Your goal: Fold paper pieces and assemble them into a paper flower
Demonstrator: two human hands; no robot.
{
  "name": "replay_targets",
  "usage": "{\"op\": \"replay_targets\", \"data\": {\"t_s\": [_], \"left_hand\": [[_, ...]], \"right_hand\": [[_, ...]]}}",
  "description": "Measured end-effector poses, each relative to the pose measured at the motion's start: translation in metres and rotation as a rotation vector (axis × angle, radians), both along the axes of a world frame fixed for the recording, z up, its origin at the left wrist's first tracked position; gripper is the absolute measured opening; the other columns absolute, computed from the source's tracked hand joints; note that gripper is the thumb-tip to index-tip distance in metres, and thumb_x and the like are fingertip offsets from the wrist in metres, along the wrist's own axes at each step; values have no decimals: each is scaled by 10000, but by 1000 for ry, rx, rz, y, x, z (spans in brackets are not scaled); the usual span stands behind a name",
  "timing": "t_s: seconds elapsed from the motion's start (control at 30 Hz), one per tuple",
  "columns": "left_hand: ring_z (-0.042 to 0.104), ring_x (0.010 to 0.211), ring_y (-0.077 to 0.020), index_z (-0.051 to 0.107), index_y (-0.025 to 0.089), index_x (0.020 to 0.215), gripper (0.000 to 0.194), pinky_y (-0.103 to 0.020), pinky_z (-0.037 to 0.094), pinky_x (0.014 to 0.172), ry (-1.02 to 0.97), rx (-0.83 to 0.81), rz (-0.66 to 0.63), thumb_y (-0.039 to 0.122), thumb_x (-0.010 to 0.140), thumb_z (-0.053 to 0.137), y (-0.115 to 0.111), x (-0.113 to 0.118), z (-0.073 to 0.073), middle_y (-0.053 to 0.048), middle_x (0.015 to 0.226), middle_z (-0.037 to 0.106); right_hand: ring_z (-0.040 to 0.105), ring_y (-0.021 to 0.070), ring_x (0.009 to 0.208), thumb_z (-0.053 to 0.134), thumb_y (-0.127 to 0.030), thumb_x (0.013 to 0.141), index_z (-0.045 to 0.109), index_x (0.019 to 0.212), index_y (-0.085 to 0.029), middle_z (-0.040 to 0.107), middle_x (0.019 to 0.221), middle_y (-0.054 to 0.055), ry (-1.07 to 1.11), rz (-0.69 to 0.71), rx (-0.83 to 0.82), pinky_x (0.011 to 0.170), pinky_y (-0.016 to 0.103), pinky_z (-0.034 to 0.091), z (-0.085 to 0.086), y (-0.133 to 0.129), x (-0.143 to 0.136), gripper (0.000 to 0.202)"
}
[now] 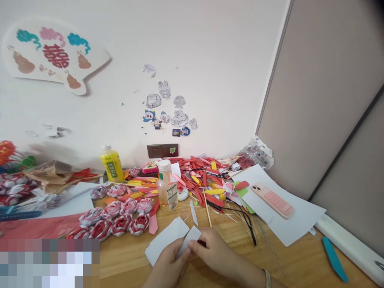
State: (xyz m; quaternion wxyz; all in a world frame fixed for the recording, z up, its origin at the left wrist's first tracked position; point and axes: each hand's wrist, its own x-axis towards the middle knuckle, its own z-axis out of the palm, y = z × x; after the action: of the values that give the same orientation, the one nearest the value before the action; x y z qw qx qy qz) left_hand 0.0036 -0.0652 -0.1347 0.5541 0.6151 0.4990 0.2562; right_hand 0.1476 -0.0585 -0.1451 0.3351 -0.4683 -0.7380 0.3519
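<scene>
The white paper strip (pixel 188 239) was held low at the front edge of the counter (pixel 228 240), pinched at the same spot by both hands: the left hand (pixel 168 264) gripped it from below with thumb and fingers closed on it, the right hand (pixel 214 252) met it from the right, fingertips pressed onto the same fold. Just left of the strip lay a larger white paper sheet (pixel 163 240), partly under the left hand.

Behind the strip stood a clear bottle (pixel 167 188) with a white cap, upright and near; a careless sweep of either forearm could, in my judgement, tip it onto the paper. Left of the strip sat a cluster of rolled paper roses (pixel 120 218), close enough to be knocked out of order. Right of the strip ran thin black wires (pixel 246 220) and thin sticks, liable to snag a sleeve or wrist. Farther right a pink phone (pixel 272 199) rested on white sheets, well apart. The fold itself could tear or crease crooked if the two pinches pulled unevenly.
</scene>
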Motion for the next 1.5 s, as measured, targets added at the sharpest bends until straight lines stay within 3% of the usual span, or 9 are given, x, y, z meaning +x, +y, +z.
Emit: {"op": "replay_targets", "data": {"t_s": [0.27,0.57,0.73,0.83,1.07,1.5], "left_hand": [[284,281,-49,406,205,652,426,-192,189,316,-30,-30,-52,628,671,443,1,-2,-10,103,388,423],[235,279,-40,392,207,622,436,-195,156,318,-25,-5,-33,638,682,416,1,-1,-5,124,355,361],[222,293,-39,379,211,609,444,-202,139,330,-36,-14,-11,648,664,432,0,0,-1,127,357,340],[213,294,-42,379,213,614,442,-203,137,332,-41,-34,2,649,658,432,1,0,-3,130,350,330],[263,289,-49,395,206,586,449,-193,175,322,-40,7,-12,642,692,390,1,-1,-15,96,359,401],[259,299,-59,397,211,594,431,-199,186,336,-34,11,1,625,712,387,-5,1,-7,95,368,393]], "right_hand": [[358,84,513,485,-281,781,522,578,-133,437,532,-37,6,-96,54,495,195,266,8,3,7,254],[423,106,568,486,-338,791,571,608,-132,509,569,-17,74,-17,-67,531,197,314,-2,3,1,289],[409,100,568,448,-349,814,525,590,-135,438,553,-32,185,-100,-25,538,202,310,8,9,11,319],[373,89,548,418,-350,836,471,593,-149,377,547,-46,208,-82,-33,525,200,289,13,10,15,321],[311,80,534,467,-351,810,398,590,-163,311,557,-55,240,-47,-85,480,201,239,10,6,11,297],[290,73,522,509,-363,778,382,559,-162,298,544,-57,324,-82,-87,468,198,228,8,7,10,323]]}}
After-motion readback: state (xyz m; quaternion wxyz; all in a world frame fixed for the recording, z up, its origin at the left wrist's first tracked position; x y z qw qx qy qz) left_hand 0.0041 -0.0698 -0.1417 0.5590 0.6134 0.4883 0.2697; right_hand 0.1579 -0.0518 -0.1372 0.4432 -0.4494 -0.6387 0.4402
